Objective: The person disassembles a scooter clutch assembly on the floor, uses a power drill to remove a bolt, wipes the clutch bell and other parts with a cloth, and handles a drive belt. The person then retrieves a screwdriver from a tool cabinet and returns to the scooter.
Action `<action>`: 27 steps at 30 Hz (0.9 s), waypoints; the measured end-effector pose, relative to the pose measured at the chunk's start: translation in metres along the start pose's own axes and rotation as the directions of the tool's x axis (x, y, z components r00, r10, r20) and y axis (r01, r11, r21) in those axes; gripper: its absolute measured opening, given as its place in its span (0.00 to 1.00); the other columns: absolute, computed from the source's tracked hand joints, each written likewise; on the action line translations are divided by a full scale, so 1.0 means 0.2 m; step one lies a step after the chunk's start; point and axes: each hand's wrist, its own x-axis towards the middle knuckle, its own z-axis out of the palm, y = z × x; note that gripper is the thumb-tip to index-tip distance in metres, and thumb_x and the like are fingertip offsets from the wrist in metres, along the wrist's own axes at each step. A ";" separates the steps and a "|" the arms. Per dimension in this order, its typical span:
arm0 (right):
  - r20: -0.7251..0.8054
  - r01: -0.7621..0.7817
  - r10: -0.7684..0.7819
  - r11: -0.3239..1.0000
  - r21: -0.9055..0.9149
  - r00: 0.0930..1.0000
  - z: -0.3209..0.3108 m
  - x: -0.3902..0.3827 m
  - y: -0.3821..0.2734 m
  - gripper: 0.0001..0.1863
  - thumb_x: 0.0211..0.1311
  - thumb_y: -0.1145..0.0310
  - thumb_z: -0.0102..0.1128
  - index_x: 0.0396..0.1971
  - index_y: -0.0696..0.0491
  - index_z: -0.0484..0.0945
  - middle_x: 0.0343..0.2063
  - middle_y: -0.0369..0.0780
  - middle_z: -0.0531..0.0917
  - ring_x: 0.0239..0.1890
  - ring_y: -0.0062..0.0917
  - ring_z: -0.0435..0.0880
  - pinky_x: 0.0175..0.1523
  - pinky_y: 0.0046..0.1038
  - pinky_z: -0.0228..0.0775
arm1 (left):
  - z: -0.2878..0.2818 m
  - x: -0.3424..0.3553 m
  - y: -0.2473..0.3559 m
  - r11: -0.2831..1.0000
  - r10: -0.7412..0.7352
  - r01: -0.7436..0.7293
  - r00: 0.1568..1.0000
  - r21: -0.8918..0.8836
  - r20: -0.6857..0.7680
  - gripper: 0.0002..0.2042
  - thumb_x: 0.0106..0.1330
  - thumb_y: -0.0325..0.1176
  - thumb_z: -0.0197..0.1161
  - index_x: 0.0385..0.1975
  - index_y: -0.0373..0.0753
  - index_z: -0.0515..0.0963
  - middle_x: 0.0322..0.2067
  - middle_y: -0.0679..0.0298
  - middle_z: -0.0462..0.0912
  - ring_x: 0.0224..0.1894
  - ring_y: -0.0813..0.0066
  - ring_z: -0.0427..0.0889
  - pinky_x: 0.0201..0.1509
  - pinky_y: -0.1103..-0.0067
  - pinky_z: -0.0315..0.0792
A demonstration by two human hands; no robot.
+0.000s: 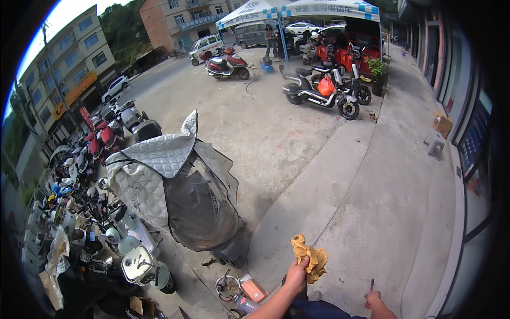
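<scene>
My left hand (296, 274) grips a crumpled piece of yellow-brown paper or cloth (313, 260), held above the concrete in front of my body. Its thumb presses on the bunched material. Lower and to the right, my right hand (374, 301) is closed around a thin dark rod-like thing (372, 285) that points upward; its kind is too small to make out. Left of my left arm, an orange-red box (253, 287) lies on the ground beside a round metal ring-shaped part (228, 287).
A scooter under a quilted silver cover (151, 159) stands close on my left, beyond a pale scooter (139, 266) and several parked others. Ahead are a white-and-black scooter (324, 95), a red scooter (227, 66) and a canopy (329, 9). A grey stool (435, 144) stands by the shopfront.
</scene>
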 end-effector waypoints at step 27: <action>0.238 -0.061 0.162 0.922 -0.382 0.958 1.23 1.11 -4.11 0.08 0.67 0.71 0.67 0.33 0.60 0.78 0.19 0.43 0.80 0.18 0.33 0.81 0.21 0.38 0.72 | 0.96 4.03 2.51 0.989 0.073 -0.115 0.927 -0.094 -0.367 0.17 0.81 0.29 0.53 0.64 0.31 0.70 0.56 0.54 0.82 0.55 0.57 0.85 0.60 0.61 0.81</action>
